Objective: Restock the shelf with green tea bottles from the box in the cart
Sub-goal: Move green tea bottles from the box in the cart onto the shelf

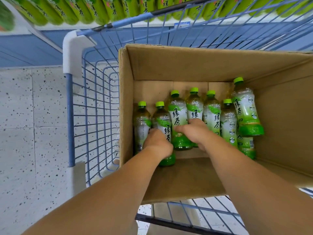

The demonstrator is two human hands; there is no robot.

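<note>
An open cardboard box (186,65) sits in a blue wire cart (94,116). Several green tea bottles with green caps lie in it. My left hand (157,143) grips the second bottle from the left (163,122) around its middle. My right hand (194,131) curls around the third bottle (177,116), its thumb lying across the label. Further bottles lie to the right (245,109), one leaning against the box's right wall. At the top, the shelf (101,12) holds a row of the same green bottles.
The cart's white corner guard (72,53) and blue handle bar (135,17) stand between the box and the shelf. Speckled floor tiles (33,116) lie to the left. The near half of the box floor (186,175) is bare cardboard.
</note>
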